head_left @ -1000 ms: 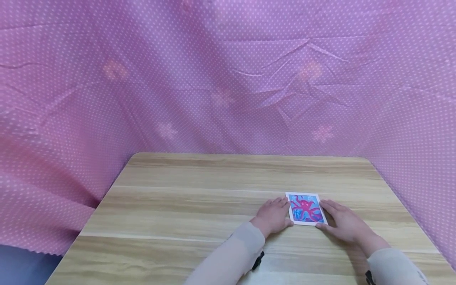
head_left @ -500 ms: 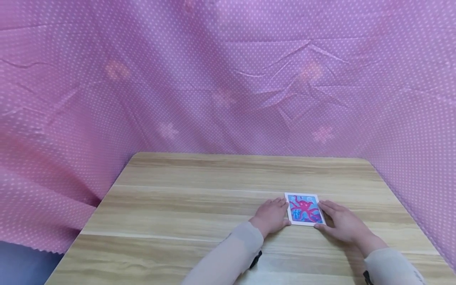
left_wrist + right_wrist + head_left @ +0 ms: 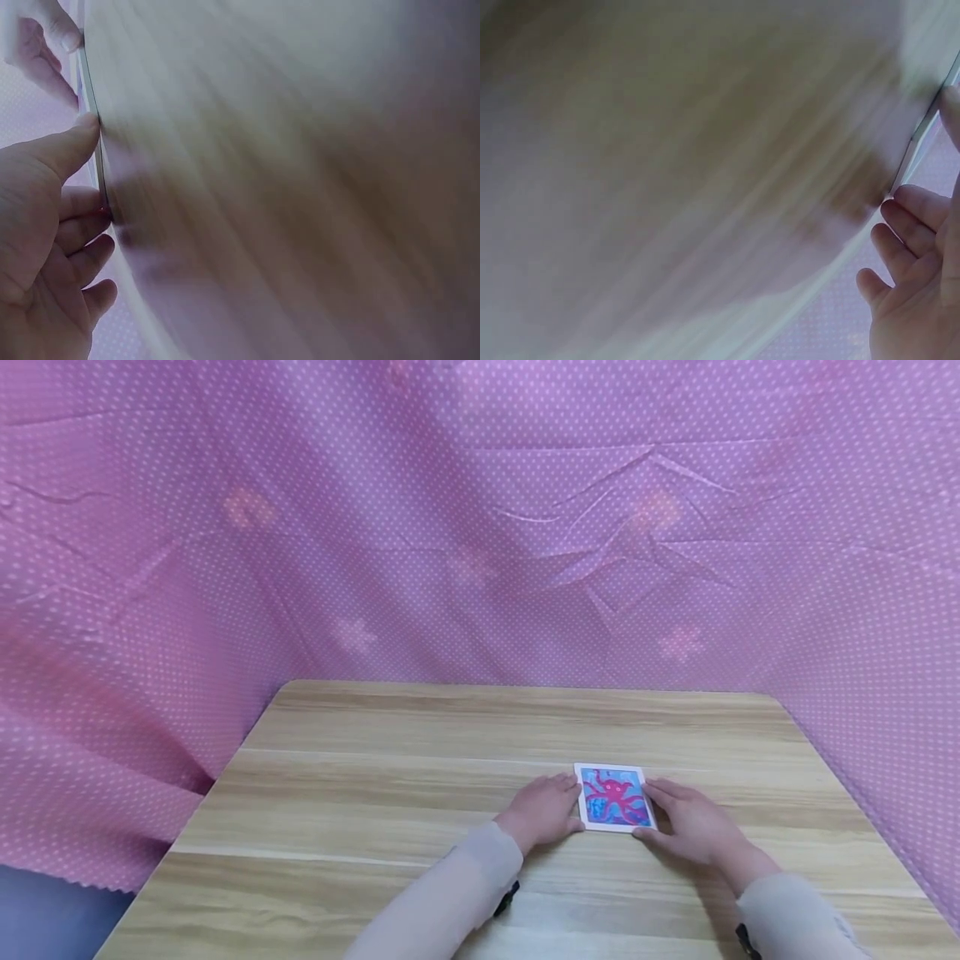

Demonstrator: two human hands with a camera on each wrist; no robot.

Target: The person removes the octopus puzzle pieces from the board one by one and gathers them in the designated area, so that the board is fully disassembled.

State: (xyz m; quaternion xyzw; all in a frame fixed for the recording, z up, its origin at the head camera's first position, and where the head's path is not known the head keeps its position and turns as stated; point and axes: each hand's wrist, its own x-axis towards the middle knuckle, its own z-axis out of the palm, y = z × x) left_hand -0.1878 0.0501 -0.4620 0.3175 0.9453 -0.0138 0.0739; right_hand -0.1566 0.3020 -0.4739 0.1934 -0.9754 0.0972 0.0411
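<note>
A square picture card (image 3: pixel 615 797) with a white border and a pink octopus on blue lies flat on the wooden table (image 3: pixel 390 802). My left hand (image 3: pixel 542 812) touches its left edge with the fingertips, the thumb at the near left corner. Along the right edge lie the fingers of my right hand (image 3: pixel 693 822), its thumb at the near edge. In the left wrist view, the thumb and fingers of the left hand (image 3: pixel 37 232) meet the card's thin edge. The right wrist view has the right hand (image 3: pixel 919 277) against the edge, partly cut off.
Pink dotted cloth (image 3: pixel 480 527) hangs behind the table and along both sides. The table's far edge meets the cloth. Beige sleeves (image 3: pixel 450 889) cover both forearms, with a dark strap at each wrist.
The octopus card has slid to the left across the table, mostly in the last half second. Both hands have moved left with it, keeping to its edges.
</note>
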